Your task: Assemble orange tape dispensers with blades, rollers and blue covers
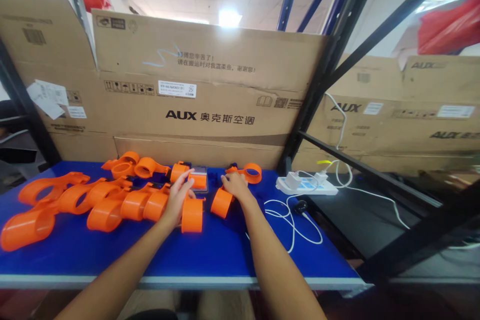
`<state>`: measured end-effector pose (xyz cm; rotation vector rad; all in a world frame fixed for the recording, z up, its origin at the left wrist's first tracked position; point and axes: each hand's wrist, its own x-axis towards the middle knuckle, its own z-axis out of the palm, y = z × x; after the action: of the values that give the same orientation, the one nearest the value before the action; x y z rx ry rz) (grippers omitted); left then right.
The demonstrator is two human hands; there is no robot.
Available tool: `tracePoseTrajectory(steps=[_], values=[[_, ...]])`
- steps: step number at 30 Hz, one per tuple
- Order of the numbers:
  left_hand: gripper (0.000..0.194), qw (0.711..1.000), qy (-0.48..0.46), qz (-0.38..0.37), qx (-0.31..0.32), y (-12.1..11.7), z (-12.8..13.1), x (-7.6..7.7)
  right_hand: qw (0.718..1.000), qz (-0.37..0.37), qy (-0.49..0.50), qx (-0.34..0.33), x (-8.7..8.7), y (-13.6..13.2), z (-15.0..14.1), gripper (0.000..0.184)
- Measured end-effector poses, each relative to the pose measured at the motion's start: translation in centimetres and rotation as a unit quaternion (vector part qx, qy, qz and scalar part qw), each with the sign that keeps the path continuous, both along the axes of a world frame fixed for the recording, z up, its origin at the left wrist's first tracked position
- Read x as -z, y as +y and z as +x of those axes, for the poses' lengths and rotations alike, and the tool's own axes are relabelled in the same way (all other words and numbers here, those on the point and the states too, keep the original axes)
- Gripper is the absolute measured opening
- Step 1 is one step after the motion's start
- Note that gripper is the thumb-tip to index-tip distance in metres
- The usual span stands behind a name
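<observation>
We set the left hand [180, 194] half-open at 1 orange tape dispenser [198, 181] on the table [210, 260], right hand [236, 184] curled over another dispenser [222, 203]; both grips are unclear. Work appears partway; more dispensers [133, 205] lie left.

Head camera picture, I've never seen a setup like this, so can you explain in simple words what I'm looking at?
There is no machine here: a person works with a bare left hand and right hand. The single picture comes from a camera on that person's head, looking forward and down, so the forearms reach in from the bottom.

On the blue table lie many orange ring-shaped pieces, mostly toward the left. A white power strip sits at the right, and printed cardboard stands behind.

The left hand is among several orange pieces, the right beside two more. Fingers are partly hidden, so I can't tell how firmly either grips.
</observation>
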<state>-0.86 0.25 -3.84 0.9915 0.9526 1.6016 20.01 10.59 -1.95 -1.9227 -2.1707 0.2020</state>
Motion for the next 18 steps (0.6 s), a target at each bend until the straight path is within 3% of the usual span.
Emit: tracePoseTrajectory(steps=[18], values=[[0.08,1.0,0.005,-0.001,0.005,0.4,-0.2,0.6,1.0,0.011,0.009,-0.019,0.5,0.9,0.4,0.035]])
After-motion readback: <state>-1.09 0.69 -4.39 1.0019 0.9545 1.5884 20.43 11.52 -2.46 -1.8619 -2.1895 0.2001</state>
